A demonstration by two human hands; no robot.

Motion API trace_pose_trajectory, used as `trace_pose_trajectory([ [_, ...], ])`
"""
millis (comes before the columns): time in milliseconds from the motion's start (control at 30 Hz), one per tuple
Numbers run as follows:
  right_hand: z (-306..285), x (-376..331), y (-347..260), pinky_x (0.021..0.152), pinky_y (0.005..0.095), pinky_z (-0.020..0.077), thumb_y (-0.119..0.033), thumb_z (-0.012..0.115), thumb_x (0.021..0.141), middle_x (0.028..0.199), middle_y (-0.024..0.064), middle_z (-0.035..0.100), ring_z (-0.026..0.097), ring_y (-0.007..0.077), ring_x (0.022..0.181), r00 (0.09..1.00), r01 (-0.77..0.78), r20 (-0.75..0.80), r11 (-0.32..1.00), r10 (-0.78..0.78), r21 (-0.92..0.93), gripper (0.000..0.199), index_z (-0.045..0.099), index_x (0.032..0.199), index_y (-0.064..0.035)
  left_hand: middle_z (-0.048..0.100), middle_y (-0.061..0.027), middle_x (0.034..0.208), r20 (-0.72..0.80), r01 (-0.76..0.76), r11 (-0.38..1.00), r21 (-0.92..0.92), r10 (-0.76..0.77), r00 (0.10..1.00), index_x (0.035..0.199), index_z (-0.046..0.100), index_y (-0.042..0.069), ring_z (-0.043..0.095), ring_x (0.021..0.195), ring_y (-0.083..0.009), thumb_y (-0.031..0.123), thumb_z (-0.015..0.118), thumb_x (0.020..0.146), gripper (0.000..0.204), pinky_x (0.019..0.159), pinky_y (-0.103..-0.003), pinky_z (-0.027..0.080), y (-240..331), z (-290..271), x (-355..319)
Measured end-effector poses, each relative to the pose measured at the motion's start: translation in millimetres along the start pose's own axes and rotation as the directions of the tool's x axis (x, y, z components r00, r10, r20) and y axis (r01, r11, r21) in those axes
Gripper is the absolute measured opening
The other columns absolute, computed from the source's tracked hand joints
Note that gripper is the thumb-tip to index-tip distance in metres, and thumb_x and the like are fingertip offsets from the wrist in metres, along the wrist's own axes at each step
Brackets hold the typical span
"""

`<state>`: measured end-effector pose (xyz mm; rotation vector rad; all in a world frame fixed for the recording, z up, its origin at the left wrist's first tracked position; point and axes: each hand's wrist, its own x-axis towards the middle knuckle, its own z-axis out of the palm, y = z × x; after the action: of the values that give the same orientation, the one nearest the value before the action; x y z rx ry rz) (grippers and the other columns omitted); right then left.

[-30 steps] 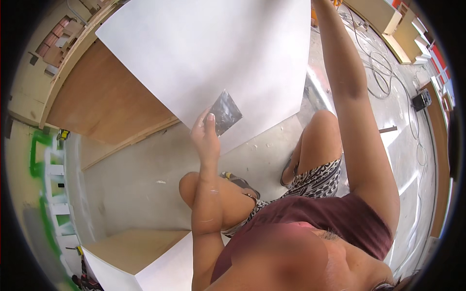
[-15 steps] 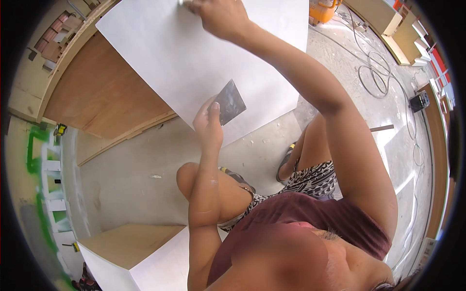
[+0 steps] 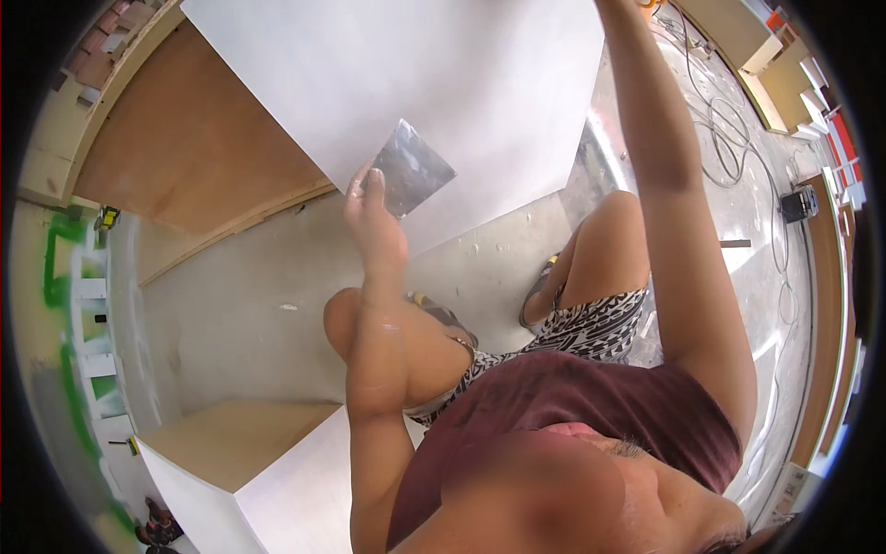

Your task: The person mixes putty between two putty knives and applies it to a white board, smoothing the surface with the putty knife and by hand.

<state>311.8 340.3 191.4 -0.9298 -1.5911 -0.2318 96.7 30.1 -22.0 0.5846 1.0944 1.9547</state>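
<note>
A person crouched on a dusty concrete floor (image 3: 249,314), seen from above through a wide, curved lens, working on a large white board (image 3: 415,83) that leaned in front of them. The left hand (image 3: 374,222) was closed around a flat metal scraper (image 3: 411,168), fingers wrapped at its lower left corner, with the square grey blade lying flat against the board near its lower edge. The right arm (image 3: 678,231) reached straight up along the board's right side, and the right hand was out of the picture past the top edge, so its grip could not be told. Both bare knees were bent just below the board, and the person wore a dark red top and patterned shorts. Behind the white board, to the left, lay a brown wooden panel (image 3: 194,138). A coiled cable (image 3: 729,129) rested on the floor to the right, and a white box (image 3: 268,480) with a brown inside sat at the lower left.
</note>
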Motion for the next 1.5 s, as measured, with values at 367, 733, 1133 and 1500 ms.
trace_pose_trajectory([
  [367,53.3,-248.6,-78.3,0.076,0.0395,0.0529,-0.011,0.060,0.085,0.110,-0.0036,0.068,0.065,0.0217,0.098,0.876,0.430,0.266,0.901,-0.402,-0.056,0.039,0.065,0.121,-0.0257,0.061,-0.0128,0.115,-0.049,-0.039,0.996,-0.086,0.035,0.998,0.126,0.054,-0.009,0.059,0.103,-0.0178,0.014,0.054,0.100,0.035,0.091,-0.033,0.049,5.6,-5.3,5.5],
  [733,19.1,-92.8,-102.7,0.081,0.0475,0.0529,-0.004,0.052,0.090,0.101,0.0207,0.069,0.065,0.0409,0.091,0.997,0.059,0.051,0.998,-0.060,0.026,0.035,0.067,0.120,-0.0103,0.062,-0.0118,0.112,-0.139,-0.077,0.988,-0.133,0.058,0.989,0.123,0.053,-0.007,0.061,0.100,-0.0187,0.017,0.053,0.100,0.033,0.087,-0.033,0.051,16.8,-18.2,5.8],
  [1133,39.1,-277.9,-96.7,0.088,0.0408,0.0507,-0.008,0.057,0.087,0.121,0.0007,0.067,0.064,0.0253,0.107,0.748,0.385,0.568,0.921,-0.344,0.050,0.046,0.063,0.128,-0.0279,0.061,-0.0122,0.115,-0.138,-0.112,0.963,-0.246,0.079,0.987,0.125,0.053,-0.004,0.061,0.102,-0.0209,0.019,0.053,0.100,0.034,0.089,-0.035,0.051,12.8,-32.0,15.9],
  [1500,-41.8,-272.8,-153.0,0.092,0.0288,0.0521,-0.013,0.055,0.102,0.106,0.0080,0.067,0.061,0.0129,0.094,0.465,-0.747,0.883,0.510,-0.060,0.428,0.034,0.058,0.131,0.0031,0.064,-0.0089,0.105,-0.115,-0.114,0.957,-0.265,0.086,0.990,0.116,0.057,-0.002,0.063,0.094,-0.0183,0.011,0.058,0.097,0.024,0.085,-0.035,0.053,4.9,-26.7,9.1],
])
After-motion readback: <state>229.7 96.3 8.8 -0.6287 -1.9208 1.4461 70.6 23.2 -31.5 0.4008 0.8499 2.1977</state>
